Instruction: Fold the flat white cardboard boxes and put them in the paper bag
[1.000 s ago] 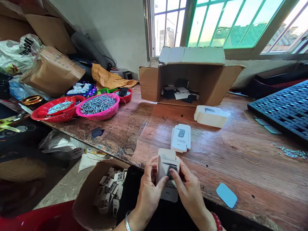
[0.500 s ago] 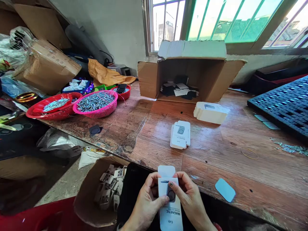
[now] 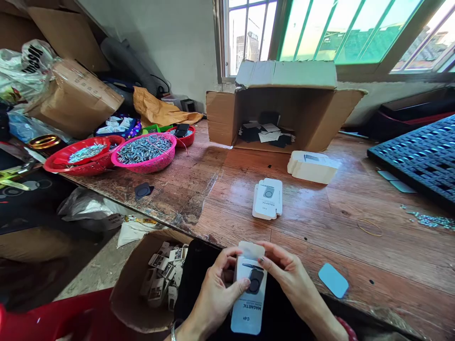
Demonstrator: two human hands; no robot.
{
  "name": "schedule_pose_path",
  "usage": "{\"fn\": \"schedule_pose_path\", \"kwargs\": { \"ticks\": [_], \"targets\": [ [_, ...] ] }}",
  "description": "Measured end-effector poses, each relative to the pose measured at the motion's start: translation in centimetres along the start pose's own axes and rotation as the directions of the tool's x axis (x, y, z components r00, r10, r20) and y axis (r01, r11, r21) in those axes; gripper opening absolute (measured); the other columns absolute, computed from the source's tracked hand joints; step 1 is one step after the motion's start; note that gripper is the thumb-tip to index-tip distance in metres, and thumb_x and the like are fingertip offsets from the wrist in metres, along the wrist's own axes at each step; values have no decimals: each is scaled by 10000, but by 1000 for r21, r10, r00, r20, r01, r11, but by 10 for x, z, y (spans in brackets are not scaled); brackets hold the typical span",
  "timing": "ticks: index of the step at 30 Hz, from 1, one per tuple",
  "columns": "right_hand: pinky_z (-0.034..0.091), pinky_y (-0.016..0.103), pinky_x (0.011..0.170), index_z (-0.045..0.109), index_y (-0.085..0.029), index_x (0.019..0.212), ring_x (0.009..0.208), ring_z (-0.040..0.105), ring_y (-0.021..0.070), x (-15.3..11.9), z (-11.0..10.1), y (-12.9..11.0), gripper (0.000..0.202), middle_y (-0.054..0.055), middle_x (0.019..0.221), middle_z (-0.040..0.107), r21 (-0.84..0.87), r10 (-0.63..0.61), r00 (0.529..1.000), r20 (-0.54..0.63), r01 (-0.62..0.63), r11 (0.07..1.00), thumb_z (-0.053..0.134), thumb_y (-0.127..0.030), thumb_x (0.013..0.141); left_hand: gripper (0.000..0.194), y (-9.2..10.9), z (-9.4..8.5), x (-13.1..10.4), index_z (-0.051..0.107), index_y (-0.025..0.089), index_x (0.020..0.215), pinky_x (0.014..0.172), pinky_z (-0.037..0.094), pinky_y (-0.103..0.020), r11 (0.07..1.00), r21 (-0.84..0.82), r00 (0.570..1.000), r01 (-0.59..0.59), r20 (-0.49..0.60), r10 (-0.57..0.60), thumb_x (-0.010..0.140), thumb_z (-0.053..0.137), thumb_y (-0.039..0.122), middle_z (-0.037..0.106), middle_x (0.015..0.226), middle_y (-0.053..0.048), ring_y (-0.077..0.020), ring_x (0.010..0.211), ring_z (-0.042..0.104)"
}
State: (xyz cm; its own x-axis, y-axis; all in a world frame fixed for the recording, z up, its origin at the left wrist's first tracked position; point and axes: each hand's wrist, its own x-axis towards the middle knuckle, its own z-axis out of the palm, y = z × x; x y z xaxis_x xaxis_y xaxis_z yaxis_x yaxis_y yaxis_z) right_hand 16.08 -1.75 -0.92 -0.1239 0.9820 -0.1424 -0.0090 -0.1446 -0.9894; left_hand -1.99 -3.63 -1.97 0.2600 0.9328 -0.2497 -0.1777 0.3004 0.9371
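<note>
A white printed box (image 3: 249, 303) with a picture of a dark device and the word MAGNETIC is held over my lap at the table's front edge. My left hand (image 3: 222, 289) grips its left side, thumb on the front face. At the top right, my right hand (image 3: 282, 267) pinches the box near its raised end flap. A small stack of flat white boxes (image 3: 267, 199) lies on the table beyond my hands. Behind it to the right is a thicker stack (image 3: 313, 167). A light blue rounded card (image 3: 333, 280) rests to the right of my right hand.
An open cardboard carton (image 3: 220, 118) with black and white cards stands by the window. Pink (image 3: 144, 163) and red (image 3: 81, 168) baskets of metal parts sit at the left. A carton (image 3: 124, 293) of small boxes is below the table edge. Black grid trays (image 3: 419, 151) stand at the right.
The box has turned slightly, so its top leans right and a side face shows. My right hand has moved up and right to its top edge. The view has shifted slightly.
</note>
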Motion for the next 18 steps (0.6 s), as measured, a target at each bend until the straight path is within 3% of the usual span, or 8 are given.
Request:
{"fn": "schedule_pose_path", "kwargs": {
  "ticks": [2, 4, 7, 9, 14, 18],
  "targets": [
    [573, 384, 844, 785, -223, 898, 915, 725, 270, 3, -4, -3, 314, 78, 928, 788, -24, -43, 999, 7, 44, 999, 745, -513, 781, 648, 3, 1, 1, 423, 274, 1273, 718, 517, -288, 999, -36, 999, 21, -33, -23, 729, 774, 246, 681, 897, 4, -176, 786, 669],
    [569, 390, 869, 806, -239, 814, 981, 718, 286, 4, -8, -6, 275, 91, 996, 788, -54, -76, 997, 10, 76, 996, 768, -505, 758, 685, 5, 2, 2, 388, 263, 1285, 735, 518, -296, 997, -57, 997, 56, -46, -58, 723, 779, 249, 695, 910, -6, -182, 798, 681],
    [567, 372, 856, 817, -251, 805, 1009, 711, 284, 4, -12, -11, 221, 93, 1054, 780, -124, -83, 992, 90, 94, 988, 761, -462, 774, 515, 6, 1, 3, 484, 207, 1163, 748, 512, -292, 997, -23, 997, 73, -34, -74, 739, 769, 270, 714, 993, -63, -177, 810, 674],
    [566, 344, 801, 809, -236, 787, 909, 725, 255, 3, -13, -14, 193, 78, 963, 792, -179, -68, 987, 145, 93, 979, 721, -406, 814, 450, 5, 0, 3, 519, 192, 1109, 748, 507, -286, 998, -4, 998, 58, -24, -58, 741, 767, 263, 716, 1011, -74, -167, 809, 661],
    [537, 311, 713, 779, -201, 883, 785, 706, 229, 5, -12, -21, 192, 39, 837, 784, -279, 16, 987, 159, 29, 960, 667, -340, 813, 452, -2, 2, 1, 529, 202, 1078, 736, 506, -272, 998, -19, 998, 55, -16, -55, 703, 780, 181, 696, 948, -32, -159, 804, 649],
    [499, 295, 674, 788, -195, 830, 736, 674, 213, 8, -13, -25, 236, 36, 785, 774, -363, 27, 981, 190, 44, 931, 595, -332, 831, 464, -4, 3, 0, 527, 213, 1096, 754, 510, -278, 999, -35, 999, 39, 18, -38, 701, 758, 135, 684, 968, -27, -167, 840, 656]
  ]
}}
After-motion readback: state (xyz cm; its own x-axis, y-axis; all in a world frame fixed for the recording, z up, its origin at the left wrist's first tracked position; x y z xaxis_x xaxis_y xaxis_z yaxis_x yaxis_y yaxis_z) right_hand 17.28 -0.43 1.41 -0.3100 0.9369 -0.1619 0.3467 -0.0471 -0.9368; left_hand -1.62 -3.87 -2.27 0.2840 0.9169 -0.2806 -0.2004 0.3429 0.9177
